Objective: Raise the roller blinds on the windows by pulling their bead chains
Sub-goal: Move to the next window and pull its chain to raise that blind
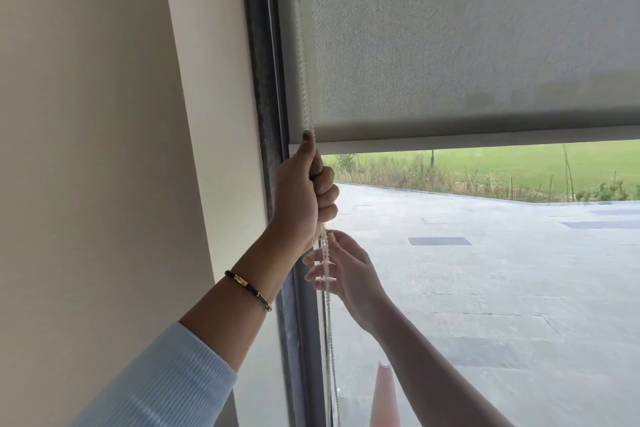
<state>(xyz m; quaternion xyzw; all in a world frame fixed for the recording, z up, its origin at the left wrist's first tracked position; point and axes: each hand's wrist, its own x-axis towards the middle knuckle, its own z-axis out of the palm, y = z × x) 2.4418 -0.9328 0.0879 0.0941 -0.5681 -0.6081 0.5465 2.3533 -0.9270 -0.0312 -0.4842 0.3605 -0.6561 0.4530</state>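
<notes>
A grey roller blind [467, 45] covers the upper part of the window, and its pale bottom bar [485, 140] hangs a bit above mid-height. The white bead chain [330, 340] runs down the blind's left edge. My left hand [304, 194] is closed in a fist around the chain just below the bottom bar, thumb pointing up. Right below it, my right hand [346, 270] has its fingers curled around the same chain. Both forearms reach up from the bottom of the view.
A dark window frame [266, 114] stands left of the blind, beside a cream wall [86, 149]. Through the glass [502, 288] I see a paved area, a grass strip and the tip of an orange cone [384, 392].
</notes>
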